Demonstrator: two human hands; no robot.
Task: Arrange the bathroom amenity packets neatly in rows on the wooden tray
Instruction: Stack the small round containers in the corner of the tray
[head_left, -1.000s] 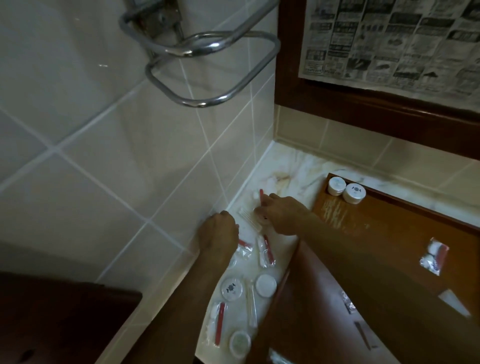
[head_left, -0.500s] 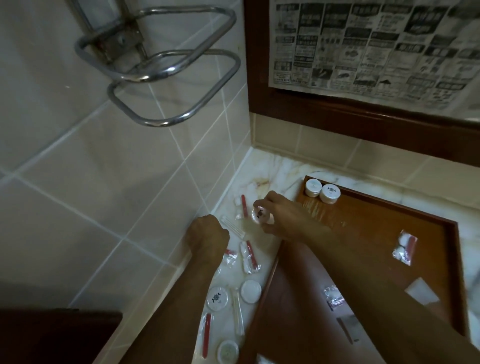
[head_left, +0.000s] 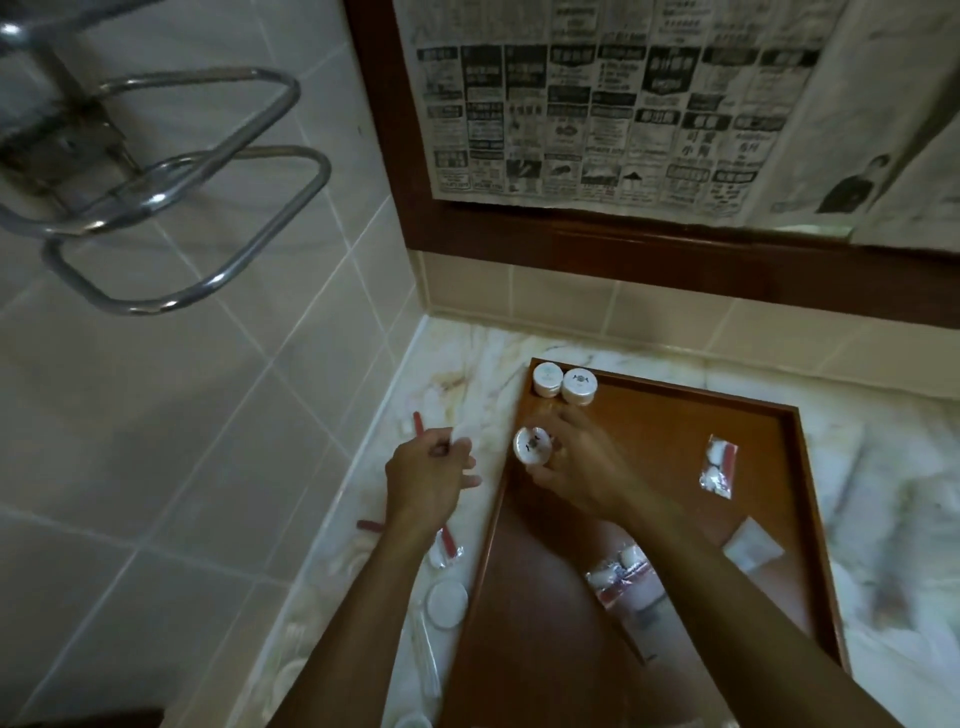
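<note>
Below us a marble counter (head_left: 883, 467) meets tiled walls (head_left: 156, 415), bearing the wooden tray (head_left: 675, 467). Our right hand (head_left: 582, 467) pinches a round tub (head_left: 532, 446) over the tray's left edge; our left hand (head_left: 423, 478) hovers loosely curled, holding nothing.

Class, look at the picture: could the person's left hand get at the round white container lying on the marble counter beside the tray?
Probably yes. The left hand hovers over the counter on that side, and the round white container lies beside its forearm with nothing covering it; the hand would only need to draw back.
</note>
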